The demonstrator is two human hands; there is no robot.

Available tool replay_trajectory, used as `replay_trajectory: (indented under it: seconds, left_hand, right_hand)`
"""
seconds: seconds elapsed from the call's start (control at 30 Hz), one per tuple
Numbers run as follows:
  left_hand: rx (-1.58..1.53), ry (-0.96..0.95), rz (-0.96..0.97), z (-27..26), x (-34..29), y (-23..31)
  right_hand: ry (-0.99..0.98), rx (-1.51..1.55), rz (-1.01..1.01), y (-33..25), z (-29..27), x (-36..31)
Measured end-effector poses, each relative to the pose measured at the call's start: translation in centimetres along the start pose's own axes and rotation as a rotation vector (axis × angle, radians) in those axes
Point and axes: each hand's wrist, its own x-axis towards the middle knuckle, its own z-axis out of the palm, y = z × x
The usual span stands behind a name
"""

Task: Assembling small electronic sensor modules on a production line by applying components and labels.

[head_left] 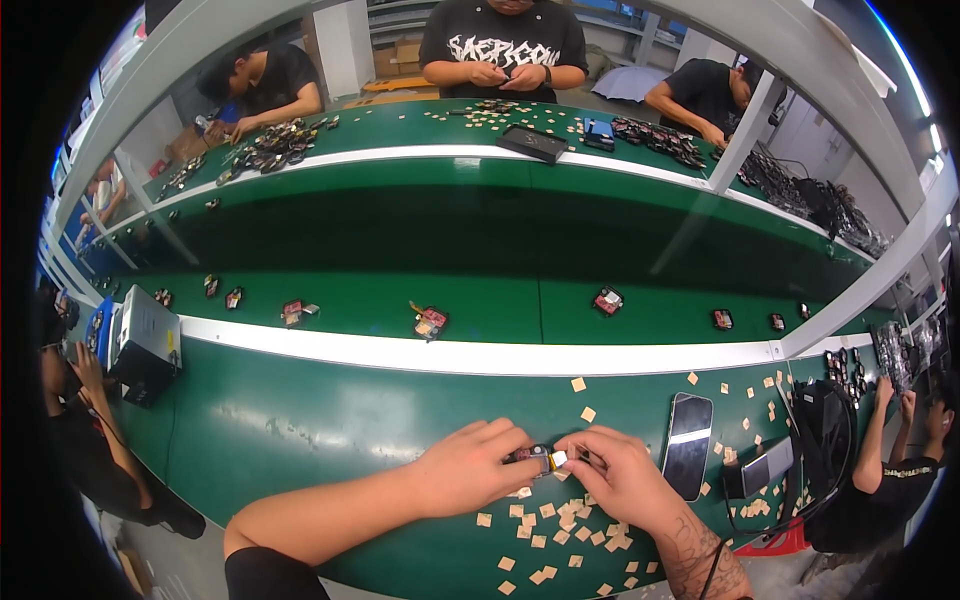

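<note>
My left hand is closed round a small black electronic device with a yellow edge, held just above the green bench. My right hand comes in from the right with thumb and forefinger pinched at the device's end. A small white piece shows there, between the device and my right fingertips; whether it is stuck to the device I cannot tell. Below both hands, small tan square pieces lie scattered on the bench, some overlapping.
A phone lies right of my right hand, near a grey-faced black box with cables. Beyond a white rail, red-and-black devices are spaced along a green belt. A grey box stands left. Several people work around.
</note>
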Motion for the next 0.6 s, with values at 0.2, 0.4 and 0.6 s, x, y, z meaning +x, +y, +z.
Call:
replay_trajectory:
  seconds: [0.2, 0.4, 0.6]
  left_hand:
    - [-0.048, 0.006, -0.018, 0.0, 0.2, 0.0]
    - [-0.042, -0.013, -0.031, -0.2, 0.1, -0.2]
    - [-0.049, 0.0, 0.005, 0.0, 0.1, -0.3]
  right_hand:
    - [-0.048, -0.091, -0.059, -0.1, 0.6, 0.1]
    - [0.026, -0.222, -0.138, 0.1, 2.3, 0.1]
    - [0.059, -0.271, -0.228, 0.9, 3.0, 0.0]
